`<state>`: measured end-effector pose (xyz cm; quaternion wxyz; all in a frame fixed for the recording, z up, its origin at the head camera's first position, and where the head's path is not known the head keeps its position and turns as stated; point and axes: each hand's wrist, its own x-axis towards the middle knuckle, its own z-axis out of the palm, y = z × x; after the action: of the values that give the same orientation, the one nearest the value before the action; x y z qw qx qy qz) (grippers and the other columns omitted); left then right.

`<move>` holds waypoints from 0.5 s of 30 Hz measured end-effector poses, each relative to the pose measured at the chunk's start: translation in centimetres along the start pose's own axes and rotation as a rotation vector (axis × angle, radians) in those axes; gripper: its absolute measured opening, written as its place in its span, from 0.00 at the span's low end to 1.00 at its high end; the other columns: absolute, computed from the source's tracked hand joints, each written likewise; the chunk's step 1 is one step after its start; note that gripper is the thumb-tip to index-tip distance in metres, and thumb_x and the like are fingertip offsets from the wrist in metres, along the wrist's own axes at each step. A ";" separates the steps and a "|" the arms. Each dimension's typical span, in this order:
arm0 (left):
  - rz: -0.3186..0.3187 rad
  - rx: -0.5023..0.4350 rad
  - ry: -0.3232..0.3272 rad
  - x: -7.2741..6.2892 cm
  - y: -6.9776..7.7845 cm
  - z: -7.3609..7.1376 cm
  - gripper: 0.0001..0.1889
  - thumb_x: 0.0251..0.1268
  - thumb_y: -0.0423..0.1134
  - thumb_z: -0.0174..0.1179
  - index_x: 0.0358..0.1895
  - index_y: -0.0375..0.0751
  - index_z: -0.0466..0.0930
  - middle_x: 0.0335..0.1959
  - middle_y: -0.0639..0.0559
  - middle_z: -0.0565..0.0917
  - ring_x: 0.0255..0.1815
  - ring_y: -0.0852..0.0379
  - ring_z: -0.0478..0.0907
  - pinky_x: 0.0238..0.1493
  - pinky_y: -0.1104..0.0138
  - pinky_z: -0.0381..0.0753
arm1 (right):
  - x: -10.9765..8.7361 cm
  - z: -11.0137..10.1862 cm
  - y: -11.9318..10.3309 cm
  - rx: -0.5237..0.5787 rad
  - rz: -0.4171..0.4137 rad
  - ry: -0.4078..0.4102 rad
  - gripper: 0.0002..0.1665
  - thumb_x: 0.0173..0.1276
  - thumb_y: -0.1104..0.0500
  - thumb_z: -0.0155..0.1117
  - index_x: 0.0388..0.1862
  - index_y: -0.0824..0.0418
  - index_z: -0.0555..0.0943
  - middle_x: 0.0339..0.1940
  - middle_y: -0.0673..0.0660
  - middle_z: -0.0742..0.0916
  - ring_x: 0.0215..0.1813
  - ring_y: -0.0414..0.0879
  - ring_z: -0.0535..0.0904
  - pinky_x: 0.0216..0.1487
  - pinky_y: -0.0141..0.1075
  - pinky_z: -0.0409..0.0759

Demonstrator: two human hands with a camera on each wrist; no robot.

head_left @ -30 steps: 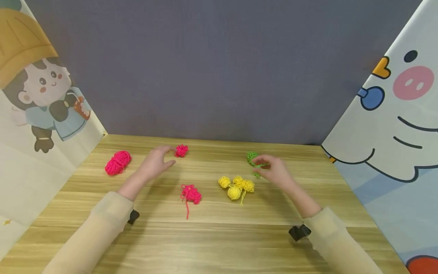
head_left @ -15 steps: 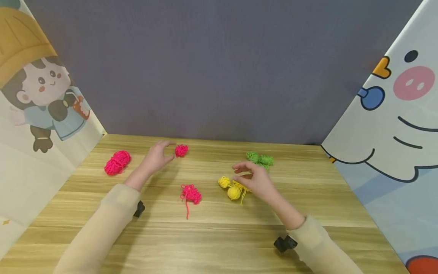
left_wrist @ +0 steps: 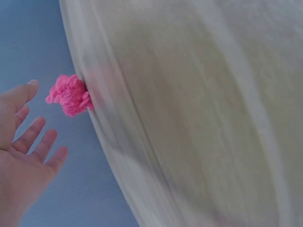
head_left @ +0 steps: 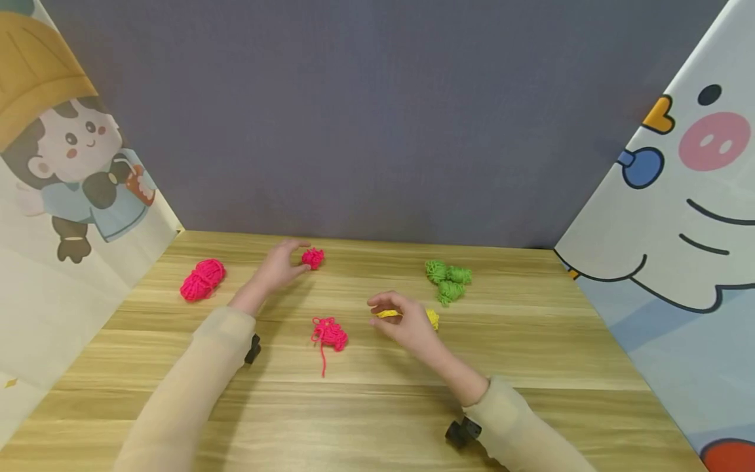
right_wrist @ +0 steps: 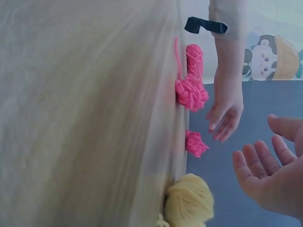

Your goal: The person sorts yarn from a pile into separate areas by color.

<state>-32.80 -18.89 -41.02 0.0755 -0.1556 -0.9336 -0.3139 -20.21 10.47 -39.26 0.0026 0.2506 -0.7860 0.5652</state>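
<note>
My left hand (head_left: 276,267) is held beside a small pink yarn ball (head_left: 314,258) near the table's back edge. In the left wrist view its fingers (left_wrist: 45,144) are spread, with a gap between them and the ball. My right hand (head_left: 408,324) hovers over the yellow yarn balls (head_left: 433,319), hiding most of them. The right wrist view shows its fingers apart and nothing in them, with a yellow yarn ball (right_wrist: 190,201) below. Between the hands lies a loose pink yarn bundle (head_left: 330,335) with a trailing strand.
Several green yarn bundles (head_left: 451,292) lie together at the back right. A larger pink yarn skein (head_left: 202,280) sits at the far left. Behind the wooden table (head_left: 354,419) stands a grey panel (head_left: 366,131), with printed cartoon panels on both sides.
My right hand has moved left and towards me, from the green yarn to over the yellow balls, uncovering the green bundles. My left hand has shifted slightly right, closer to the small pink ball.
</note>
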 end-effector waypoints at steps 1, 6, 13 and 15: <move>0.000 0.000 -0.008 0.1 -0.1 0.2 0.28 0.58 0.33 0.64 0.63 0.32 0.68 0.63 0.33 0.69 0.66 0.36 0.63 0.68 0.45 0.59 | 0.1 0.2 0.5 0.001 0.000 -0.004 0.19 0.58 0.73 0.65 0.49 0.73 0.77 0.49 0.69 0.82 0.50 0.63 0.79 0.48 0.42 0.82; 0.017 0.018 -0.052 0.8 -0.5 1.0 0.30 0.58 0.32 0.64 0.64 0.31 0.66 0.64 0.33 0.68 0.66 0.35 0.62 0.68 0.45 0.58 | 0.4 0.7 2.4 -0.015 0.006 -0.003 0.18 0.57 0.70 0.69 0.48 0.68 0.79 0.48 0.67 0.83 0.50 0.59 0.80 0.49 0.44 0.82; 0.031 0.072 -0.085 1.9 -0.9 1.7 0.30 0.57 0.32 0.65 0.65 0.32 0.67 0.64 0.32 0.67 0.66 0.34 0.62 0.68 0.46 0.60 | 0.2 -0.2 3.4 -0.135 -0.015 0.020 0.17 0.54 0.69 0.71 0.43 0.67 0.80 0.42 0.65 0.85 0.45 0.56 0.82 0.47 0.46 0.82; 0.039 0.090 -0.088 2.1 -1.0 1.8 0.29 0.57 0.32 0.65 0.63 0.32 0.68 0.64 0.32 0.68 0.65 0.34 0.63 0.68 0.46 0.61 | 0.0 -0.6 3.7 -0.158 -0.014 0.017 0.17 0.53 0.70 0.71 0.43 0.68 0.80 0.41 0.65 0.85 0.44 0.57 0.83 0.48 0.46 0.82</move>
<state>-35.21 -18.07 -42.49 0.0475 -0.1839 -0.9459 -0.2631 -21.90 11.88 -42.30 0.0333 0.2504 -0.8262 0.5035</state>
